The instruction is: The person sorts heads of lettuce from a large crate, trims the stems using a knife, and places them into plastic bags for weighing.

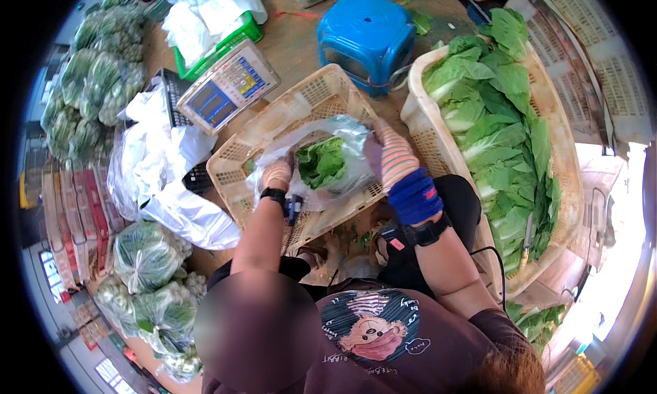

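Observation:
A clear plastic bag (351, 135) is spread between my hands, its mouth open, over a beige plastic crate (239, 137). Green leafy cabbage (321, 163) shows inside it. My left hand (277, 173) closes on the bag's left edge. On the opposite side my right hand (395, 156), in a striped glove, grips the bag's rim with the fingers partly hidden behind the plastic. To the right, a larger beige crate (424, 106) is heaped with long leafy cabbages (503, 147). A knife (527, 242) with a pale handle lies on those leaves.
A digital scale (229, 86) stands past the crate's far left corner. White plastic bags (161, 158) lie over a black crate at left. Beyond are a green basket (215, 48) and a blue stool (366, 28). Filled bags of vegetables (147, 257) are piled along the left.

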The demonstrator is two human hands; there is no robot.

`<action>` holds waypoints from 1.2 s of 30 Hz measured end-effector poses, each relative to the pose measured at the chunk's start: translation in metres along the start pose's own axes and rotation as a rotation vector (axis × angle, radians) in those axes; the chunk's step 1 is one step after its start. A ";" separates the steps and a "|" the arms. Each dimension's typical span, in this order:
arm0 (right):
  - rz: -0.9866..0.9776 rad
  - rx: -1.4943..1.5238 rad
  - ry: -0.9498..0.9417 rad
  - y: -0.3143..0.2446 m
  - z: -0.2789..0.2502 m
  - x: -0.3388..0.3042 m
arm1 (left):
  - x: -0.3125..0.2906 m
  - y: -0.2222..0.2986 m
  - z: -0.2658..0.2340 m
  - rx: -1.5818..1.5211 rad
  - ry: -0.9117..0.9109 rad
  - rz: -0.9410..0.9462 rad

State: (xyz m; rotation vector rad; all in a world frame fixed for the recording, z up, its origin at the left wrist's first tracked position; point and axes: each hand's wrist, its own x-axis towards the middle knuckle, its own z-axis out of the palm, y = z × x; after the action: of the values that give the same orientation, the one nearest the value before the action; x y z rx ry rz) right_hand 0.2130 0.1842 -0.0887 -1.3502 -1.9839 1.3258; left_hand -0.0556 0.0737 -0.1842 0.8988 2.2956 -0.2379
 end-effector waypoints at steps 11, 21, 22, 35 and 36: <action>-0.607 -0.113 0.020 -0.124 0.025 -0.035 | -0.096 -0.107 -0.029 0.290 -0.013 0.232; -0.275 -0.957 -0.392 0.008 0.098 0.054 | -0.124 -0.079 -0.021 0.035 -0.171 0.380; -0.107 -1.126 -0.624 -0.005 0.100 0.055 | -0.130 -0.088 -0.019 0.009 -0.095 0.434; -0.452 -1.152 -0.359 0.102 0.100 0.106 | -0.055 -0.053 0.000 -0.206 -0.180 0.618; -0.441 -1.126 -0.402 0.109 0.115 0.090 | -0.052 -0.072 0.018 -0.230 -0.248 0.529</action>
State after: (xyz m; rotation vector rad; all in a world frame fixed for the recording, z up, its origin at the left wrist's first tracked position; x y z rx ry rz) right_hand 0.1404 0.2170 -0.2529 -0.8831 -3.2790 0.1979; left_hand -0.0651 -0.0148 -0.1703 1.2355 1.7433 0.1369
